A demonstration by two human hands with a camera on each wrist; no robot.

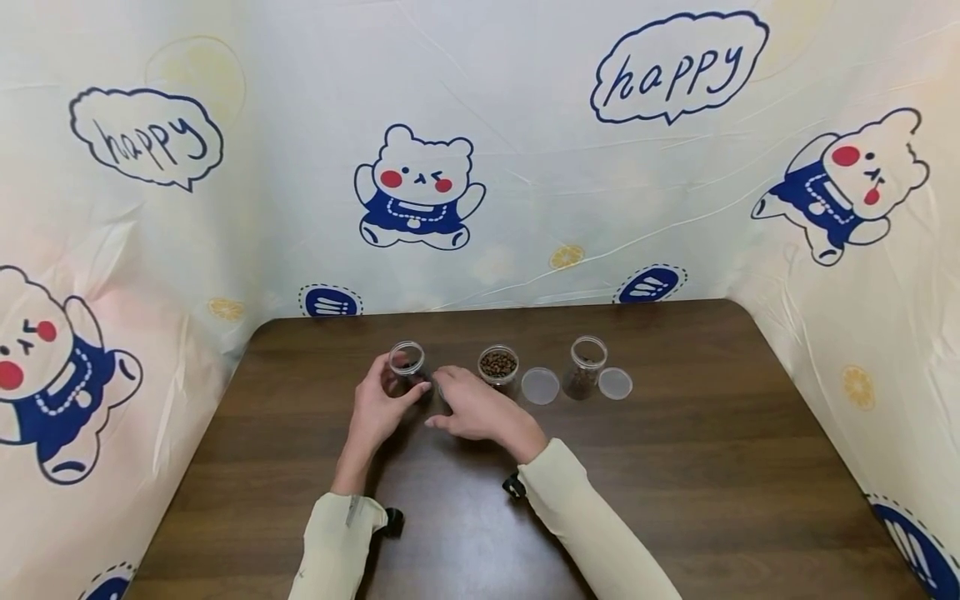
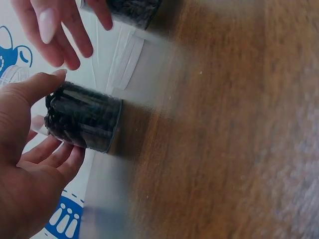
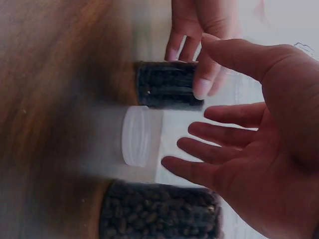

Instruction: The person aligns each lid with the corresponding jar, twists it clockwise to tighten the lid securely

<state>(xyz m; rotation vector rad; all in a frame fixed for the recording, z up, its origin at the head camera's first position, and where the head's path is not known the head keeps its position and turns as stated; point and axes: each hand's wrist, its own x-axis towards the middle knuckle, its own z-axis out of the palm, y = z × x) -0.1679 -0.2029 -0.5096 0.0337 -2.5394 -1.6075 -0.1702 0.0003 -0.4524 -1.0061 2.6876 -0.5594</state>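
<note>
My left hand (image 1: pixel 377 406) grips a clear jar (image 1: pixel 407 360) standing upright on the table, its thumb on one side and fingers on the other. Dark contents fill much of this jar, best seen in the left wrist view. To its right, my right hand (image 1: pixel 480 406) hovers with fingers extended and holds nothing. Beside the gripped jar lies a translucent lid (image 3: pixel 136 136), hidden behind my right hand in the head view. An uncovered jar of brown beans (image 1: pixel 498 364) stands just beyond my right hand.
Farther right is another uncovered jar (image 1: pixel 587 367), partly filled with dark contents. Translucent round lids (image 1: pixel 540 386) lie next to these two jars. The brown wooden table (image 1: pixel 675 450) meets a printed cloth (image 1: pixel 525 167) at its back and sides.
</note>
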